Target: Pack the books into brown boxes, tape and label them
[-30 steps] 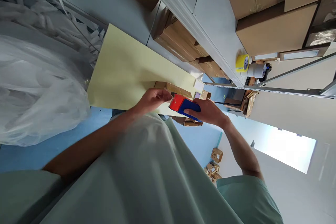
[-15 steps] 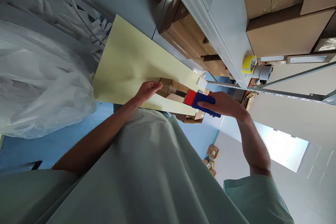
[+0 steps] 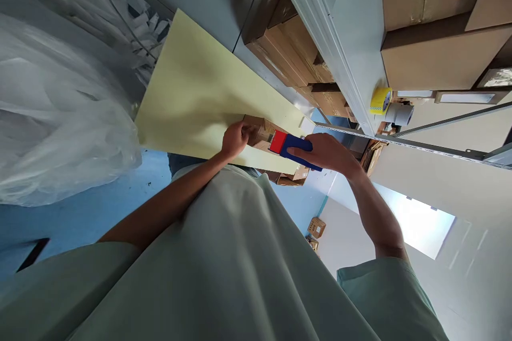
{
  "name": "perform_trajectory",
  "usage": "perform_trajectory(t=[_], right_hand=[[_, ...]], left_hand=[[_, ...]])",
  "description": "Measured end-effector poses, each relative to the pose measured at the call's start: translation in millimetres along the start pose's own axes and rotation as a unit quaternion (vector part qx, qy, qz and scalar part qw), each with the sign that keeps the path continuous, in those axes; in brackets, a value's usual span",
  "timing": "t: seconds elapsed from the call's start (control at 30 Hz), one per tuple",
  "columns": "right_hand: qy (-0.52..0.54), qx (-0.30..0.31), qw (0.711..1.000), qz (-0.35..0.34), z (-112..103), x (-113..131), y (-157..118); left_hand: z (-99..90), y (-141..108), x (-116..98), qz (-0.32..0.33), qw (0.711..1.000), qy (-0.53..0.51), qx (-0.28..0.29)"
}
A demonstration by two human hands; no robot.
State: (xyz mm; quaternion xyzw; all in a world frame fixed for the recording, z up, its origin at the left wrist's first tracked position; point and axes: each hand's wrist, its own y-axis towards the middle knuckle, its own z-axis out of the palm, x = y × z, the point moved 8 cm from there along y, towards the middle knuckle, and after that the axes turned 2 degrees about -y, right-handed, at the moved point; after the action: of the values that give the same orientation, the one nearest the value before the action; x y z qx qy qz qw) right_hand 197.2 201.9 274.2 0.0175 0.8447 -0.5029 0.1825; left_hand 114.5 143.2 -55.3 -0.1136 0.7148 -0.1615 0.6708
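A small brown cardboard box (image 3: pixel 261 133) lies on the pale yellow board (image 3: pixel 200 80). My left hand (image 3: pixel 234 140) is at the box's left end, its fingers closed against the cardboard; what lies between the fingertips is too small to make out. My right hand (image 3: pixel 326 152) is wrapped round a blue and red tape dispenser (image 3: pixel 294 149). The dispenser's red end rests at or just over the top of the box, hiding its right part.
Cardboard boxes (image 3: pixel 296 48) stand behind the board. A shelf above holds larger boxes (image 3: pixel 444 58), a yellow tape roll (image 3: pixel 380 100) and a grey roll (image 3: pixel 400 114). A big translucent plastic bag (image 3: pixel 64 117) is at the left.
My left hand has moved right onto the box's end and its fingers have closed. My right hand has carried the dispenser left along the box. The view has shifted slightly.
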Motion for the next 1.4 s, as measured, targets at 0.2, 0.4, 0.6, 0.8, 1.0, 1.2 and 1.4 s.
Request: perform_trajectory(t=[0.2,0.4,0.6,0.8,1.0,1.2,1.4], right_hand=[[-0.013,-0.005,1.0,-0.015,0.6,4.0,-0.7],[-0.028,-0.009,0.999,-0.025,4.2,9.0,-1.5],[-0.042,-0.016,0.999,-0.031,8.5,10.7,-1.5],[-0.047,-0.014,0.999,-0.02,13.0,12.6,-6.6],[-0.05,-0.016,0.998,-0.018,16.2,14.2,-10.9],[-0.069,-0.034,0.996,-0.034,20.6,16.1,-6.1],[-0.087,-0.042,0.994,-0.045,20.1,17.7,-6.9]], left_hand=[[-8.2,-12.6,3.6,0.013,0.999,-0.022,-0.04],[-2.1,-37.4,-37.8,0.153,0.98,-0.12,0.034],[12.2,-36.8,-19.0,0.111,0.988,-0.039,0.1],[9.7,-45.8,-30.9,0.167,0.981,0.001,0.098],[11.5,-58.4,-53.5,0.181,0.977,-0.01,0.116],[13.3,-44.2,-77.2,0.212,0.966,0.014,0.144],[19.5,-25.5,-71.6,0.193,0.968,0.053,0.15]])
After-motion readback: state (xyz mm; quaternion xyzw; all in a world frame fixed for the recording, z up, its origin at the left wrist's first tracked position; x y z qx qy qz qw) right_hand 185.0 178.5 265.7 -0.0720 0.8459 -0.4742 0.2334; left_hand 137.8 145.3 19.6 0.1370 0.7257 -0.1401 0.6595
